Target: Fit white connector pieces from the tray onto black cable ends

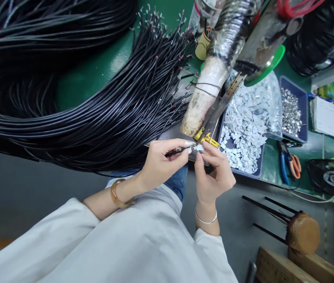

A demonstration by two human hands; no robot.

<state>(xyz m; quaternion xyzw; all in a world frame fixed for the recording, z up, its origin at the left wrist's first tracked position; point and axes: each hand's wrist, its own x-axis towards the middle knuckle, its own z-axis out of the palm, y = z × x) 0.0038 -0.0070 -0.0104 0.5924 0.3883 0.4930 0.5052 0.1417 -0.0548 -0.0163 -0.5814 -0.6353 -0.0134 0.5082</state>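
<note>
My left hand point(167, 160) pinches a black cable point(176, 151) close to its stripped end. Facing it, my right hand point(214, 167) has its thumb and fingers closed on a small pale-blue flat piece point(199, 147). The cable's wire tips meet or nearly meet this piece; the exact contact is too small to make out. Just above my fingertips are a yellow plastic clamp point(207, 139) and the lower end of a slanting metal rod point(227, 96), which looks like a mounted soldering iron. A large bundle of black cables point(105, 106) lies to the left of my hands.
A flexible silver duct point(228, 29) with a whitish end hangs over the work spot. To the right stand a tray point(261, 161) of pale-blue pieces and a bin point(304, 96) of small metal parts. Pliers point(289, 163) lie near the bench edge. A stool point(304, 232) stands below.
</note>
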